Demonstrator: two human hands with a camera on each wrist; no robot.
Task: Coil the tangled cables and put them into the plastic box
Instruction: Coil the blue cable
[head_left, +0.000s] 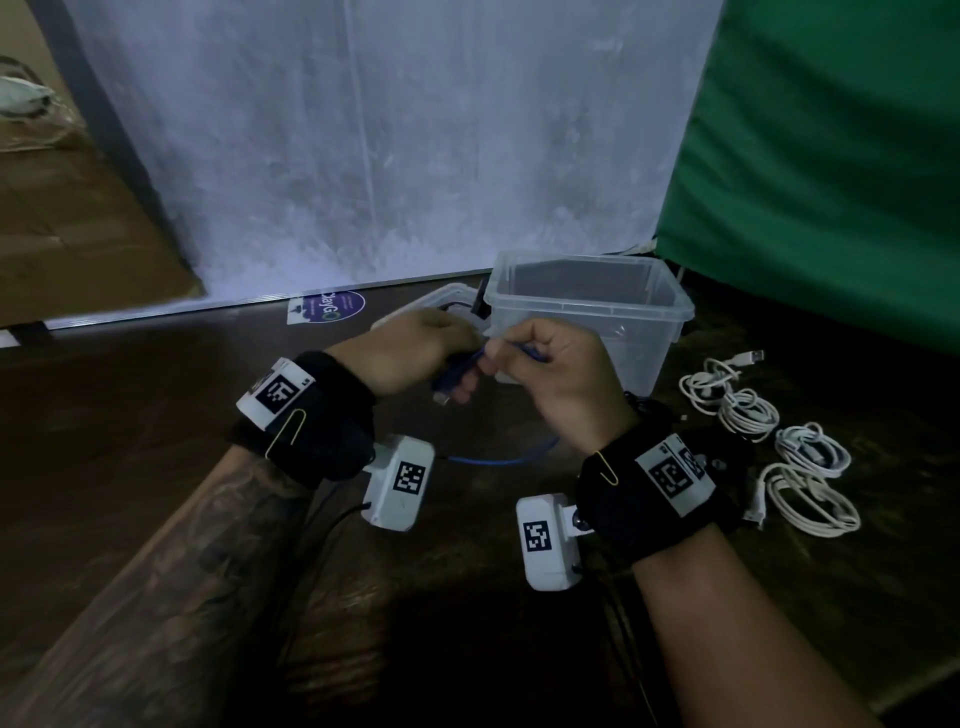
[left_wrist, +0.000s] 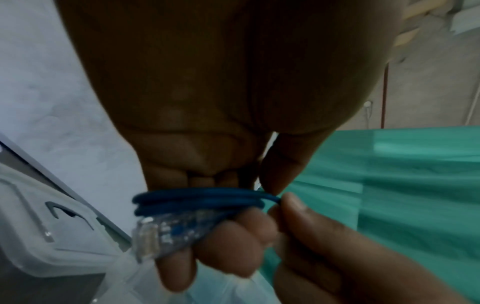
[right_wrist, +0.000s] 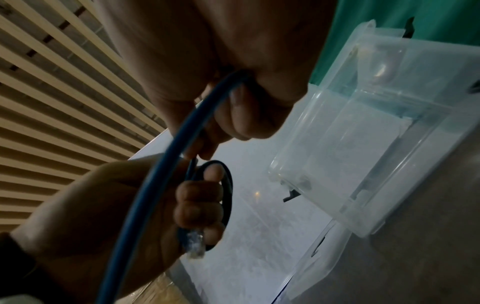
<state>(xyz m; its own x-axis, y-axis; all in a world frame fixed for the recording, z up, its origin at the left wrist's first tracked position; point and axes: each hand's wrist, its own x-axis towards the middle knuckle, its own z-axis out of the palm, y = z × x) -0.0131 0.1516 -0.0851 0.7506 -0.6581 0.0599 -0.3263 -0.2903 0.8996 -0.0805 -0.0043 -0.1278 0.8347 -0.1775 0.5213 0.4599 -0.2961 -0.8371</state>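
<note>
- I see the plastic box (head_left: 587, 312) standing on the worktop (head_left: 156, 415), behind both hands.
- Its lid (head_left: 415, 306) lies just left of it.
- The coiled cables (head_left: 769, 447) lie right of my right hand (head_left: 556, 379).

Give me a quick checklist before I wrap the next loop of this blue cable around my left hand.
1. Loops held: ok. The left hand grips the blue cable loops wound round its fingers.
2. Plug end secured: ok. The clear connector lies against the left fingers.
3. Feed under control: ok. The right hand pinches the cable close to the coil.
4. Slack free of snags: cannot tell. It hangs below the hands, partly hidden.
5. Plastic box open: ok. It stands behind the hands, lid off.
6. White cables out of the way: ok. They lie apart, to the right.
</note>
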